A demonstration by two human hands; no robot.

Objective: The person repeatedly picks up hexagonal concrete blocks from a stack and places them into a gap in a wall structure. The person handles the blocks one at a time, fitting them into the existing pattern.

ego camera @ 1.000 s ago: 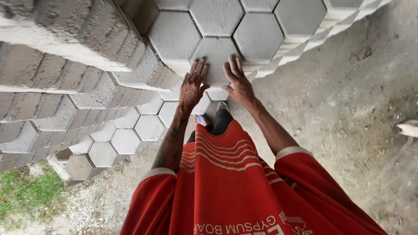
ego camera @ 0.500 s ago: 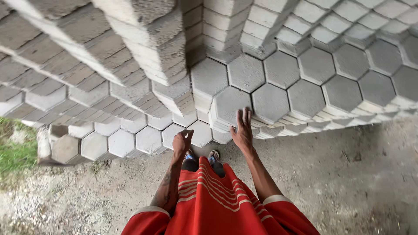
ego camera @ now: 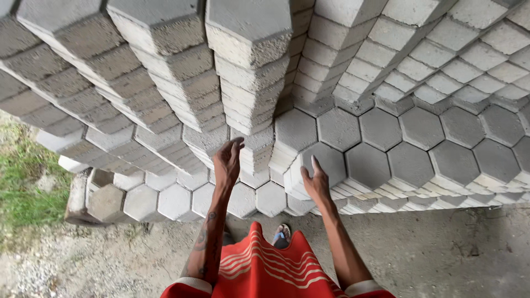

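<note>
Grey six-sided concrete paving block (ego camera: 326, 161) on top of a short stack, in the middle of many stacks, low beside a taller column of the same grey blocks (ego camera: 251, 72); probably heavy, hard and stiff, with a rough, gritty skin, so not slippery; likely to chip if dropped; best held by two flat side faces, one on each side. Right hand (ego camera: 317, 183) at the block's near left edge, fingers spread and loose, gripping nothing, maybe just touching; hard to tell. Left hand (ego camera: 228, 161) raised near the foot of the tall column, fingers curled a little, also empty. Both arms stretched forward and down, elbows nearly straight. Further out, red striped shirt (ego camera: 265, 270), sandalled foot (ego camera: 281, 235), dusty bare ground (ego camera: 441, 254), green grass patch (ego camera: 22, 187) off to the left.
</note>
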